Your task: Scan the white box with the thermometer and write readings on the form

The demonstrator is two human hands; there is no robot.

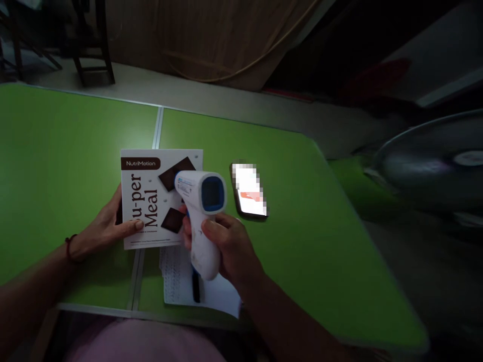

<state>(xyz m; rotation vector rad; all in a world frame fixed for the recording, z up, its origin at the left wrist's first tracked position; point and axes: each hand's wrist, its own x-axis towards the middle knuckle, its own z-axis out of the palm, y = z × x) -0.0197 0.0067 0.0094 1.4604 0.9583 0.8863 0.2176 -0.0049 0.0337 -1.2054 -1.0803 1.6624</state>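
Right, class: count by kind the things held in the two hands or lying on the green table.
White-and-brown printed package: 1
White-and-blue pistol-shaped thermometer: 1
Dark-edged phone with lit screen: 1
White paper notepad: 1
Slim dark pen: 1
Total: 5

"NutriMotion", "u-per Meal" on package (154,199)

I'd take this for a room in somebody's home, rather dim: a green worktop (294,261) with a metal-trimmed seam, a dark chair or stool (107,55) over at eleven o'clock, a brown wood-look panel (234,30) at twelve, and a loose cable (226,78) sagging across it.
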